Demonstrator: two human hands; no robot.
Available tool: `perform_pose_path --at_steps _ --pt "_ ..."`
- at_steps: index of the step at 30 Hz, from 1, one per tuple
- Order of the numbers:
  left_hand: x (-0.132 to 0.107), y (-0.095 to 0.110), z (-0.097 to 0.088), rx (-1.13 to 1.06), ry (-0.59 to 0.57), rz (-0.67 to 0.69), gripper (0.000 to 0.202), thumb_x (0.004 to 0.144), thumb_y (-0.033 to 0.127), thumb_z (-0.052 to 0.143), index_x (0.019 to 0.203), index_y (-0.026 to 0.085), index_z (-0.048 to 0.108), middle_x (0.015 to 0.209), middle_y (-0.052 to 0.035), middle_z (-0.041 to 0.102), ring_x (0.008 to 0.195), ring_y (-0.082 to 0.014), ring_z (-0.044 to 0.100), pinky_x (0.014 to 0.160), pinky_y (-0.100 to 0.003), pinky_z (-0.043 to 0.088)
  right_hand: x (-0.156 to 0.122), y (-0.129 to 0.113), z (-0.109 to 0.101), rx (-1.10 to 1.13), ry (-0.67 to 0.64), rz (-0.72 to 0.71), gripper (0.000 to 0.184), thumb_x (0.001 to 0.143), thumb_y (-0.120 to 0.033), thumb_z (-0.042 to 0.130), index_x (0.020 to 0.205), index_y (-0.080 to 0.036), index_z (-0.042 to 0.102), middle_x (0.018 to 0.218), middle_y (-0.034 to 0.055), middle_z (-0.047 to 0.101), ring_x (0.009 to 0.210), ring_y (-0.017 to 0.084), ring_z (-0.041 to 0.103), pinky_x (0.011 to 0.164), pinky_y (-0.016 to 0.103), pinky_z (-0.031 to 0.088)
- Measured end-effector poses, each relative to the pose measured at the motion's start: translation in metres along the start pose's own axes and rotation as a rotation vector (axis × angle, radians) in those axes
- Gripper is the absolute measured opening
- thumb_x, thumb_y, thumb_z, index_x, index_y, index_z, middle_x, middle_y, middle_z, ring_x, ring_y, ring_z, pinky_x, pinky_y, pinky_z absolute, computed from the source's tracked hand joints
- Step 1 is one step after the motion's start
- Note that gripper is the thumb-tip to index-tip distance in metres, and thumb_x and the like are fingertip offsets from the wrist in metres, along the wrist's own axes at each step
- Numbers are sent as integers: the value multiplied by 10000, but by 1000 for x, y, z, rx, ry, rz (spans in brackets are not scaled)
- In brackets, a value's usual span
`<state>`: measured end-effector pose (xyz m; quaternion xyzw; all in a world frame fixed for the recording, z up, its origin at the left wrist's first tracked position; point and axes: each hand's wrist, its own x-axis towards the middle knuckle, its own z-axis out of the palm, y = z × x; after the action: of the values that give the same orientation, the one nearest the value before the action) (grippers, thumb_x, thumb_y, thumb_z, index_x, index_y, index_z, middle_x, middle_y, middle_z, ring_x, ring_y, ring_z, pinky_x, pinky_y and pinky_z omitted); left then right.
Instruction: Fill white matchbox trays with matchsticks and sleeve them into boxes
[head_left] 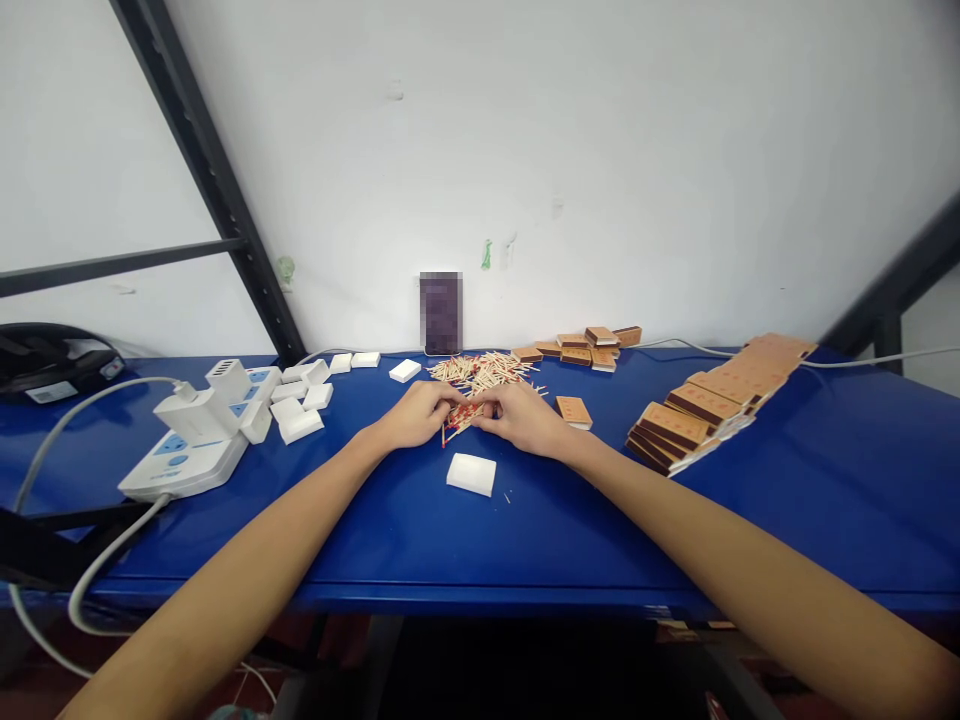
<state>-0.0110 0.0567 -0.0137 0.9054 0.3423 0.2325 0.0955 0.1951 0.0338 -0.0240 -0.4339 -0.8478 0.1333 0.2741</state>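
A heap of loose red-tipped matches [499, 370] lies on the blue table in front of me. At its near edge, my left hand [420, 412] curls its fingers around some matches from the left. My right hand [523, 417] does the same from the right, and the fingertips of both hands almost meet over the matches between them. Just below the hands rests a white matchbox tray [471, 474]; its contents cannot be made out. An orange-brown matchbox [574, 411] lies to the right of my right hand.
Several white trays [301, 425] are scattered at the left, beside a white power strip [184, 460] with plugs and cables. Matchboxes [592, 345] are piled at the back. Overlapping matchbox sleeves [705, 405] spread to the right. A dark, blurred-out phone-like rectangle [442, 312] leans against the wall.
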Motion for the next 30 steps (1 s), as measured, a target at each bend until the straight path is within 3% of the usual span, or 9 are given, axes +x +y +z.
perform_pose_path --at_steps 8,16,19,25,27,30 --pt "6 -3 2 -106 5 -65 428 739 51 387 938 157 750 956 -33 743 855 -169 663 837 -277 496 1 -9 4 -36 49 88 222 808 -251 690 1015 -194 746 702 7 728 653 159 657 638 253 418" --pt "9 -12 4 -162 23 -146 391 747 90 401 882 147 764 782 -18 730 698 -148 627 676 -233 484 2 -15 13 33 124 101 233 786 -200 684 1018 -175 692 686 -6 706 649 152 645 676 259 441" --pt "8 -13 5 -176 51 -149 395 747 88 392 872 152 762 788 -23 726 757 -162 640 731 -249 495 0 -16 0 62 141 98 209 763 -165 676 971 -174 669 681 -17 676 614 132 606 641 249 423" --pt "6 -10 -1 -165 124 -115 387 762 80 384 910 159 733 932 -34 725 844 -172 633 798 -296 498 -6 -12 -41 -114 379 71 121 788 -131 552 869 -161 637 813 51 630 717 159 543 685 288 386" --pt "3 -9 -7 -105 120 -48 357 776 96 404 935 164 716 955 -38 713 869 -179 619 817 -314 488 -7 -10 -46 -147 314 -6 129 797 -126 529 874 -165 624 808 52 619 740 167 536 697 293 382" --pt "-5 -4 -17 49 64 61 274 824 177 467 981 171 693 977 -51 683 932 -205 591 873 -353 459 -9 -10 -44 -175 95 -145 160 788 -104 529 898 -172 624 826 49 633 736 160 539 684 284 377"
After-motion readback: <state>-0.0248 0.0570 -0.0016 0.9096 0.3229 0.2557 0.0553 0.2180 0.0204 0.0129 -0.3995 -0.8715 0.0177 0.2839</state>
